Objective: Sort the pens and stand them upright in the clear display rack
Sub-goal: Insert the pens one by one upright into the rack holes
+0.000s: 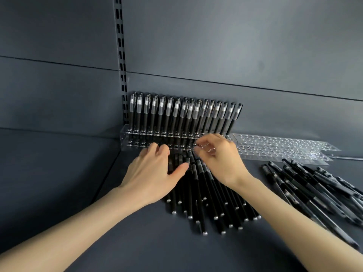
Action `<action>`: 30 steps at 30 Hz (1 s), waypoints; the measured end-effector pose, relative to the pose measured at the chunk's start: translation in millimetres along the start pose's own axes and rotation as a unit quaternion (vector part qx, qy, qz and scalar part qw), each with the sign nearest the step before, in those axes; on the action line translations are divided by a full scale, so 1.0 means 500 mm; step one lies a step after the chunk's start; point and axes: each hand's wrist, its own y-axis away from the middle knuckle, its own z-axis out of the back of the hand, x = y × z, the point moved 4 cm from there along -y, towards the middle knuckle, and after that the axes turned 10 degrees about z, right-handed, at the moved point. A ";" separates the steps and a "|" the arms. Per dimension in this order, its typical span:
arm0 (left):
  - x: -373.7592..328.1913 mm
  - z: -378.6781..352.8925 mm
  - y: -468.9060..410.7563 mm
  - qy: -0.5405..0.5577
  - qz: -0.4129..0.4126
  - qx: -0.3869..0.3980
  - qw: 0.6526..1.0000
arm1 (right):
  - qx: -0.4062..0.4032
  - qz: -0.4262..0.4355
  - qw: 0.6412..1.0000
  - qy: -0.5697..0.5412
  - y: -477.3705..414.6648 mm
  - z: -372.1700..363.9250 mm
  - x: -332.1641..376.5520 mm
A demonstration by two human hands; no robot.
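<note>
left hand lies palm down on the loose pens, fingers slackly bent, thumb out against a cap, clasping nothing we can see. right hand hovers over the same pile, fingertips drawn together just before the clear display rack; blurred, so we cannot tell whether it pinches anything. both forearms reach in from below. capped pens stand upright in the rack's back holes.
</note>
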 end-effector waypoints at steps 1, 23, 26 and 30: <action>0.006 -0.004 0.014 -0.010 0.019 0.019 1.000 | 0.049 -0.006 0.999 0.017 0.014 -0.011 0.002; 0.029 -0.013 -0.015 0.145 0.175 0.147 0.963 | 0.210 -0.037 0.974 0.076 0.059 -0.050 0.016; 0.029 -0.013 -0.014 0.151 0.166 0.141 0.964 | 0.211 -0.037 0.973 0.080 0.060 -0.050 0.017; 0.032 -0.008 -0.009 0.162 0.156 0.128 0.966 | 0.208 -0.039 0.975 0.070 0.059 -0.048 0.015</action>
